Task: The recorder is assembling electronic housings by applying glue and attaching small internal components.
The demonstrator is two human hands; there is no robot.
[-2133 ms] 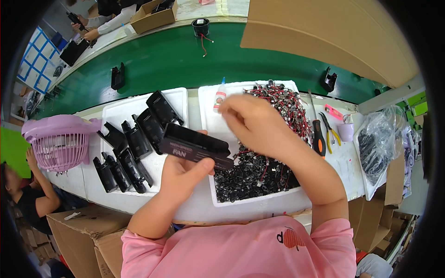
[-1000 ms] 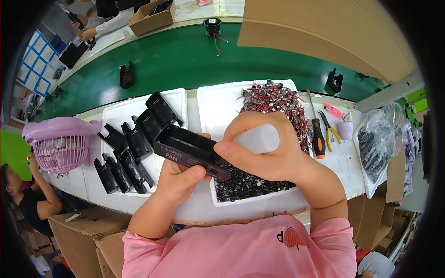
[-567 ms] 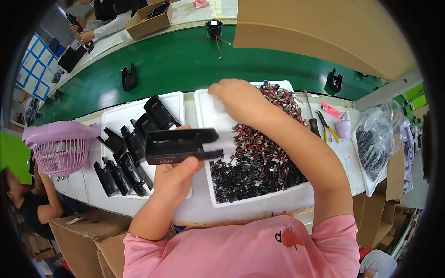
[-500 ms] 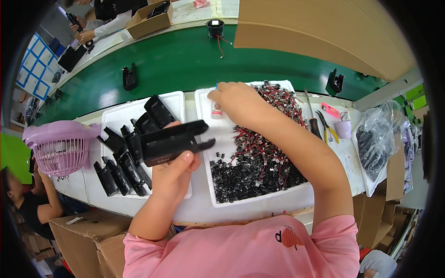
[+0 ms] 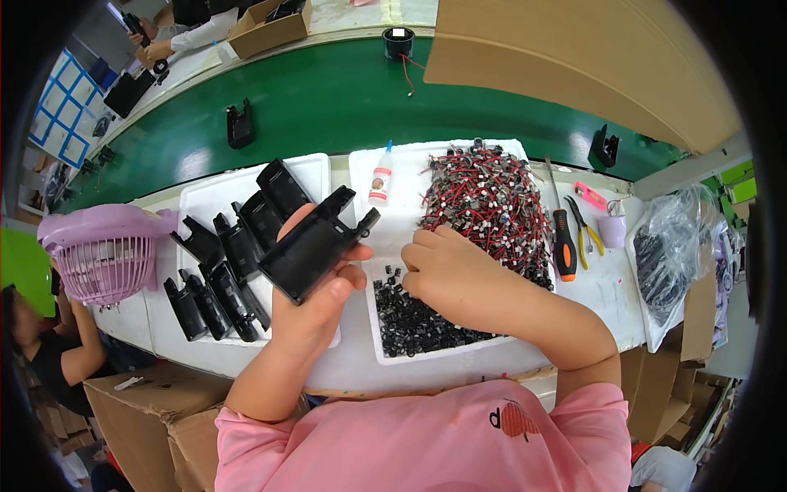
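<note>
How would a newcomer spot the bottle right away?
Start at the green strip, then the right white tray below it. The bottle is near that tray's upper left corner. Unlike the red wires and black parts sharing the tray, it is pale with a blue tip.

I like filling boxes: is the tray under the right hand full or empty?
Partly full: black parts and red-wired pieces cover much of the white tray, but white shows around the bottle.

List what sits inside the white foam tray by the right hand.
The tray holds a blue-tipped bottle, parts with red and black wires, and small black pieces. The right hand and forearm cover part of the tray; what lies beneath cannot be seen.
</note>
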